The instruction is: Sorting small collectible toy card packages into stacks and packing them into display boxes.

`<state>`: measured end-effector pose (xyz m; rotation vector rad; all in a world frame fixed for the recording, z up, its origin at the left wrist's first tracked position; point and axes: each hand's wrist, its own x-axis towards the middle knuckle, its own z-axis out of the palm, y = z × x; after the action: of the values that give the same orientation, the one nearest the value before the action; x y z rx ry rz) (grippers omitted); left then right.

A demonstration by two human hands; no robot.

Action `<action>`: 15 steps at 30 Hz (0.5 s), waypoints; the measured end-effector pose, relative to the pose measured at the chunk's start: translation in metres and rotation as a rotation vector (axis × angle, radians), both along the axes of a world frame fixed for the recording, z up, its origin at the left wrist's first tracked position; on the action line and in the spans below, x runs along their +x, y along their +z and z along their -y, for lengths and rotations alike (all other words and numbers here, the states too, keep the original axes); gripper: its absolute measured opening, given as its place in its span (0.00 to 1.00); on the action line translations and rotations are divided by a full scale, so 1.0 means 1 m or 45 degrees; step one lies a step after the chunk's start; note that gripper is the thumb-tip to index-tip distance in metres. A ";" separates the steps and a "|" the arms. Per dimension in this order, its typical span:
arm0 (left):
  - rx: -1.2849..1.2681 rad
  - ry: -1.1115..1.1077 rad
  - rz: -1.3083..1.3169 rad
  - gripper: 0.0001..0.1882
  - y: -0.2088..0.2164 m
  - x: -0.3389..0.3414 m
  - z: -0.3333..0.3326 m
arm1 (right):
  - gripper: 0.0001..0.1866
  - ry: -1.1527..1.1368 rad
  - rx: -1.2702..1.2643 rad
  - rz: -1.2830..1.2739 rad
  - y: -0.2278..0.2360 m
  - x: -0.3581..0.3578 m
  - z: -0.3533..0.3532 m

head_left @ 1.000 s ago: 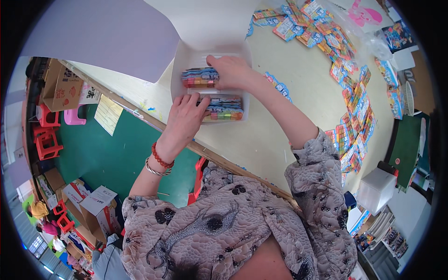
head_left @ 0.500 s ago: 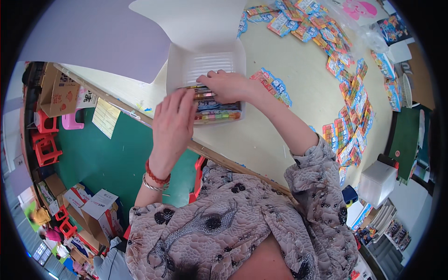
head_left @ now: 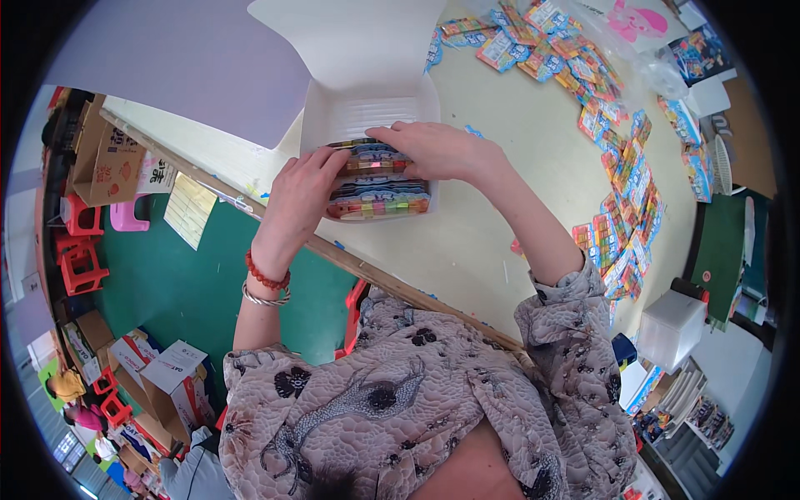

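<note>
Open wht box holds 2 rows multicol. packs: 1 btwn L hand & R hand, other just nearside.

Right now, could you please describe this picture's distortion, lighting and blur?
Head view: the table edge bows, with black beyond the image rim; head view: soft light on the white box, glare on the plastic bag; head view: left hand and right hand look reasonably sharp.

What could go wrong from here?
Uneven pressure from the left hand and right hand might bend the back row of colorful carded packs. The open white carton sits close to the table edge, so a nudge that way could leave it overhanging.
</note>
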<state>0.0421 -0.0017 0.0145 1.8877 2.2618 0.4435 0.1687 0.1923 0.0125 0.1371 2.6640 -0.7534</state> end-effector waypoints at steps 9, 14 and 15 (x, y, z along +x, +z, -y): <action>0.025 -0.015 -0.087 0.23 -0.015 0.032 0.018 | 0.38 -0.038 -0.062 0.067 0.007 0.001 0.000; -0.051 0.063 -0.138 0.32 -0.019 0.067 0.045 | 0.40 0.064 0.057 -0.135 -0.023 0.008 -0.006; -0.057 0.069 -0.139 0.32 -0.019 0.071 0.049 | 0.40 0.082 0.065 -0.069 -0.020 0.008 -0.004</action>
<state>0.1135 -0.0503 -0.0045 1.8767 2.3751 0.3017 0.1767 0.1958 -0.0075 0.0446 2.7259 -0.6779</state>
